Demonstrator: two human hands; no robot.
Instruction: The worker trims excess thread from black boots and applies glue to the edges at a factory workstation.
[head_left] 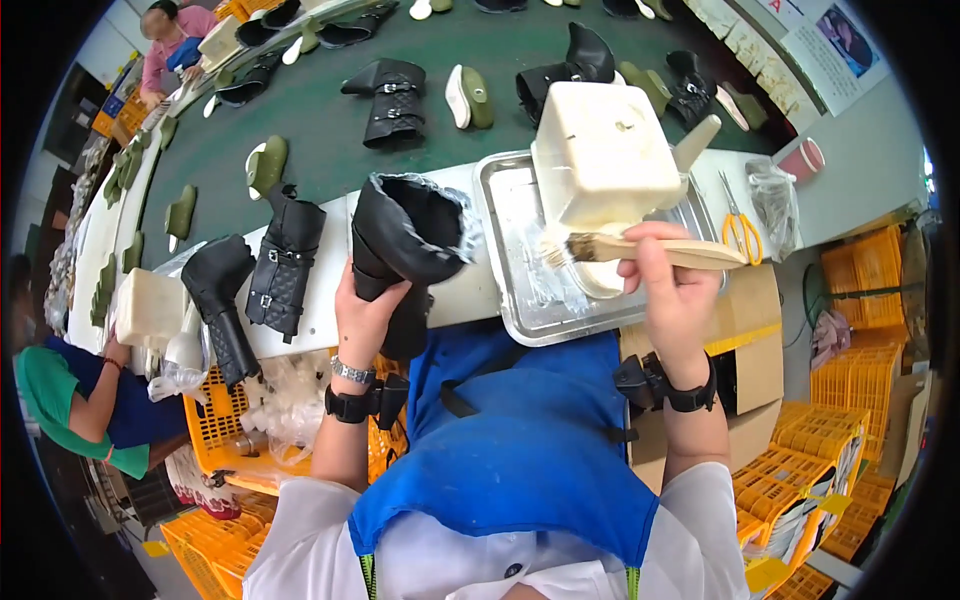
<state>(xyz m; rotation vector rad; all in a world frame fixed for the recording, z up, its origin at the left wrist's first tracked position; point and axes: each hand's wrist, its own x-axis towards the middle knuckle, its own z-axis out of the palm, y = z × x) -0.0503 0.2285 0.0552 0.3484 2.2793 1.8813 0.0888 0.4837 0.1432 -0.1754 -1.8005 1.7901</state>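
Green conveyor belt (pixel 330 120) ran across the top of the view, carrying black boot uppers and olive lasts, and the white bench (pixel 320 300) lay along its near edge. On that bench sat the metal tray (pixel 510 250), which serves as the landmark. A cream plastic tub (pixel 603 150) stood tilted at the tray's far right corner. Left of the tray, the left hand (pixel 365 315) had its grip closed round the black boot upper (pixel 410 245), fingers wrapped on the shaft, its open end turned toward the tray. Further left of the tray stood more black uppers (pixel 285 265), and a co-worker's arm (pixel 95 400) reached in at the bench's far left end. Over the tray's right half, the right hand (pixel 675 290) pinched the wooden brush (pixel 640 250) by its handle, bristles pointing left above the tray's wet floor. Yellow-handled scissors (pixel 738 225) lay just right of the tray.

Judging by that, a good coat would have called for keeping the upper's rim steady near the tray, loading the bristles lightly, and letting drips fall inside the tray rather than on the bench.
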